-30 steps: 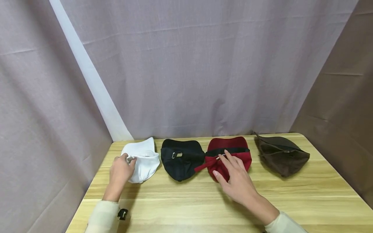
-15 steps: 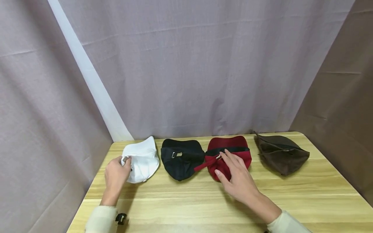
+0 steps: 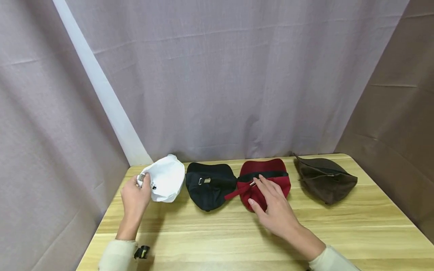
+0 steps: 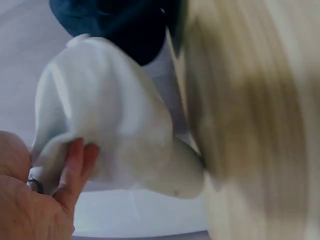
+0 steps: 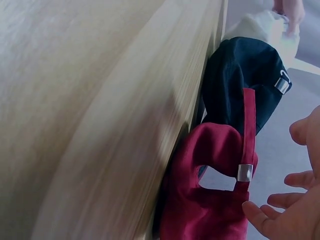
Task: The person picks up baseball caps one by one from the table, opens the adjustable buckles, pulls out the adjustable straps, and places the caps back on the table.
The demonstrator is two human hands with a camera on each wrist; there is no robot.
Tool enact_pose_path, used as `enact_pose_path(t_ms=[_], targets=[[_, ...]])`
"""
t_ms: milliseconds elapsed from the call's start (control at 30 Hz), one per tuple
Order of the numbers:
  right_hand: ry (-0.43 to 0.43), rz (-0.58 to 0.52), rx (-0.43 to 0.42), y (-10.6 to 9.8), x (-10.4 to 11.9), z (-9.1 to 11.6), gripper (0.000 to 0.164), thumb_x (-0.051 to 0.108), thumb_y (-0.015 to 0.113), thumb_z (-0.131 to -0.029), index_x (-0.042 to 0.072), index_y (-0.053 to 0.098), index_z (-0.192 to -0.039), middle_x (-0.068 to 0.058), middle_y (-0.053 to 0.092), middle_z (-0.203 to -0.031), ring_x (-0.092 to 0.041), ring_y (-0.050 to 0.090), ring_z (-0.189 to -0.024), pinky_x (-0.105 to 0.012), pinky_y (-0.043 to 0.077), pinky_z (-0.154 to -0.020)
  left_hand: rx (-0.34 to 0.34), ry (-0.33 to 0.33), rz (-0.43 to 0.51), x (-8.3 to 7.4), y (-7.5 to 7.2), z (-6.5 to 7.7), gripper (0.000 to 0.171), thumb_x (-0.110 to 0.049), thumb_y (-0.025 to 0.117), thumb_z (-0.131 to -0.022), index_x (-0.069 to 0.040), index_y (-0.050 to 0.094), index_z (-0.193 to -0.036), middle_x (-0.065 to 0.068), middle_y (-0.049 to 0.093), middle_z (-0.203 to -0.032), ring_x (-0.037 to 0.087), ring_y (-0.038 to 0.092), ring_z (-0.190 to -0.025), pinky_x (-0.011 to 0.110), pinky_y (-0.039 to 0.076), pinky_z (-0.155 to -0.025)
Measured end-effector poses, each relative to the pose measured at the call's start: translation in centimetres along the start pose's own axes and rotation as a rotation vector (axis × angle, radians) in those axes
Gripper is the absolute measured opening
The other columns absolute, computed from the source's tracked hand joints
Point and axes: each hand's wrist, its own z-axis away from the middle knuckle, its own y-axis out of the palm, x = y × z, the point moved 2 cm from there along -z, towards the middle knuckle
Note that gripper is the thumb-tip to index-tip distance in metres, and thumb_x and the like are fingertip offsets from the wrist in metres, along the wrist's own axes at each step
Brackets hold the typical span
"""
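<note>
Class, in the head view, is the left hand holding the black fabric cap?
No, the left hand grips the white fabric cap, while the black fabric cap lies on the light wooden table.

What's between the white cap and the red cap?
The black cap lies between the white cap, pinched in the left hand, and the red cap. The head view shows it, and so does the right wrist view.
</note>
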Motion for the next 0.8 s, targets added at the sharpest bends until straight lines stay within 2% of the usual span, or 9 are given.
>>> enact_pose_path(t_ms=[100, 233, 333, 533, 667, 733, 800], targets=[[-0.005, 0.002, -0.005, -0.1, 0.0, 0.0, 0.068, 0.031, 0.074, -0.099, 0.009, 0.050, -0.159, -0.019, 0.048, -0.165, -0.041, 0.043, -0.150, -0.063, 0.044, -0.117, -0.058, 0.009, 0.074, -1.1, -0.3, 0.0, 0.041, -0.021, 0.066, -0.101, -0.008, 0.056, -0.063, -0.003, 0.046, -0.053, 0.020, 0.044, -0.054, 0.032, 0.034, -0.050], [-0.014, -0.003, -0.018, -0.2, 0.0, 0.1, 0.068, 0.030, 0.075, -0.098, 0.009, 0.050, -0.159, -0.020, 0.049, -0.165, -0.042, 0.044, -0.149, -0.064, 0.044, -0.117, -0.114, 0.046, 0.176, -2.7, -0.4, -0.3, 0.041, -0.018, 0.067, -0.101, -0.009, 0.053, -0.063, -0.005, 0.044, -0.057, 0.014, 0.042, -0.055, 0.028, 0.032, -0.049], [-0.017, -0.008, -0.024, -0.2, 0.0, 0.1, 0.068, 0.029, 0.075, -0.098, 0.009, 0.051, -0.158, -0.020, 0.049, -0.164, -0.042, 0.044, -0.149, -0.064, 0.044, -0.116, -0.118, 0.076, 0.252, -3.9, -0.3, -0.4, 0.041, -0.017, 0.067, -0.101, -0.009, 0.052, -0.064, -0.007, 0.044, -0.059, 0.009, 0.041, -0.055, 0.023, 0.030, -0.048], [-0.019, -0.010, -0.027, 0.0, 0.0, 0.0, 0.068, 0.030, 0.075, -0.098, 0.009, 0.051, -0.158, -0.019, 0.050, -0.164, -0.041, 0.044, -0.149, -0.064, 0.044, -0.117, -0.094, 0.144, 0.405, -6.4, -0.1, -0.3, 0.034, -0.016, 0.067, -0.103, -0.003, 0.060, -0.072, -0.012, 0.048, -0.058, -0.001, 0.040, -0.050, 0.017, 0.031, -0.045], [-0.015, -0.005, -0.019, 0.1, 0.0, 0.1, 0.068, 0.031, 0.075, -0.098, 0.009, 0.051, -0.158, -0.018, 0.050, -0.164, -0.042, 0.044, -0.149, -0.064, 0.044, -0.117, -0.053, 0.253, 0.461, -8.6, 0.2, 0.4, 0.027, -0.015, 0.068, -0.104, 0.000, 0.068, -0.082, -0.007, 0.051, -0.059, -0.001, 0.040, -0.050, 0.018, 0.031, -0.045], [-0.013, -0.004, -0.016, 0.0, -0.1, 0.1, 0.068, 0.031, 0.075, -0.099, 0.008, 0.051, -0.158, -0.018, 0.050, -0.164, -0.041, 0.043, -0.149, -0.065, 0.044, -0.117, -0.022, 0.343, 0.474, -9.7, 0.6, 0.9, 0.021, -0.013, 0.069, -0.104, 0.001, 0.071, -0.088, -0.001, 0.054, -0.062, 0.002, 0.041, -0.051, 0.018, 0.032, -0.046], [-0.008, -0.005, -0.016, -0.2, -0.2, 0.1, 0.068, 0.031, 0.074, -0.099, 0.008, 0.050, -0.158, -0.018, 0.049, -0.165, -0.041, 0.043, -0.150, -0.066, 0.044, -0.116, 0.012, 0.446, 0.471, -10.9, 1.2, 1.5, 0.013, -0.009, 0.071, -0.102, 0.001, 0.073, -0.094, 0.005, 0.061, -0.066, 0.004, 0.046, -0.057, 0.019, 0.037, -0.051]])
